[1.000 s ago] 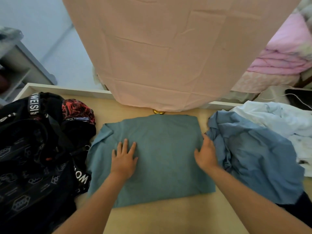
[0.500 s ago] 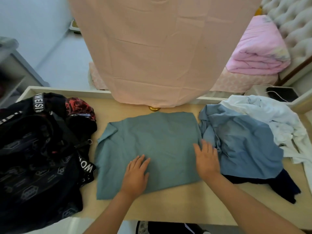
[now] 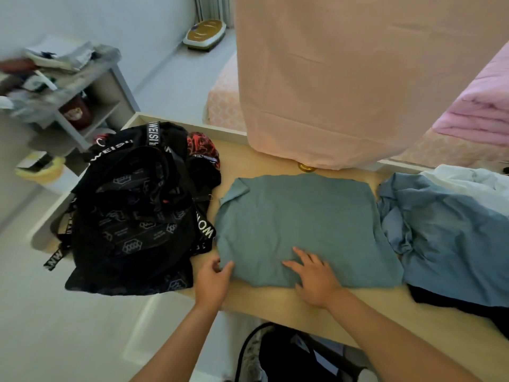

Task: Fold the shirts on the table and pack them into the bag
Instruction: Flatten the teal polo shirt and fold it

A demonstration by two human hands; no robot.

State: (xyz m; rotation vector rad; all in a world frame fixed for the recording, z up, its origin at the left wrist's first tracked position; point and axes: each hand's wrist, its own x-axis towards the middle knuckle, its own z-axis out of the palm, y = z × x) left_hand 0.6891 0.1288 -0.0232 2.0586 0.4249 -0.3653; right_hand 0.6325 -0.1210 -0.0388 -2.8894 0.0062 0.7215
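On worktop point(image 3: 275, 301), folded teal shirt point(image 3: 297, 224) lay flat, long axis left-right, left edge just beside black bag point(image 3: 132, 210); left hand point(image 3: 213, 277) at near-left corner, nearer bag, fingers curled, seemingly pinching edge; right hand point(image 3: 314, 274) spread flat on near edge, gripping nothing

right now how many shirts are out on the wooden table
3. A folded teal shirt lies centre; a crumpled blue shirt sits right of it; a rumpled white shirt is far right. A dark cloth under the blue one may be a fourth.
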